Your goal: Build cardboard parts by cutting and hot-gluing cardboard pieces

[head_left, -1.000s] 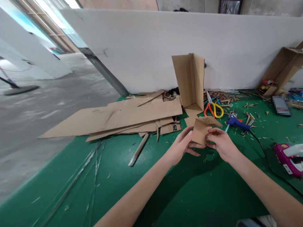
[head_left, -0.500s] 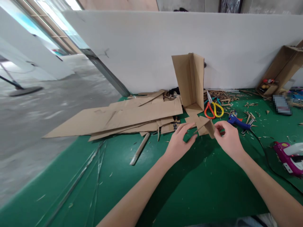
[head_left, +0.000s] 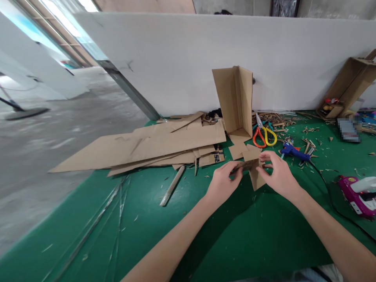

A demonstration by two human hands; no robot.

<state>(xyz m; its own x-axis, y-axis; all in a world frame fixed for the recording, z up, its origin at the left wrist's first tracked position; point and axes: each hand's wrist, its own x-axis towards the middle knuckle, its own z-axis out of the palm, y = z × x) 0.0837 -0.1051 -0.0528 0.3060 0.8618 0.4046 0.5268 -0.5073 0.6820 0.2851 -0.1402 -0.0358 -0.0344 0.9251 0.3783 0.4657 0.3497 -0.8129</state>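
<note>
Between my hands is a small folded cardboard piece (head_left: 256, 178), made of panels set at an angle to each other. My left hand (head_left: 225, 182) pinches its left panel between thumb and fingers. At its right side, the bent fingers of my right hand (head_left: 277, 170) close on the upright panel; the fingertips partly cover the edge. Just beyond lie small flat cardboard scraps (head_left: 237, 150). Behind these stands a tall folded cardboard form (head_left: 235, 100), open toward me. Scissors with one red and one yellow handle (head_left: 264, 135) rest right of it.
A blue glue gun (head_left: 295, 152) with a black cord lies to the right, near a magenta and white device (head_left: 357, 196). Long cardboard sheets (head_left: 152, 147) are stacked on the left, with a pale stick (head_left: 172, 186) in front. A white panel (head_left: 176, 58) borders the green table (head_left: 235, 243).
My left hand has taken hold of the small cardboard piece, which has turned and come slightly toward me. My right hand has shifted a little along its edge.
</note>
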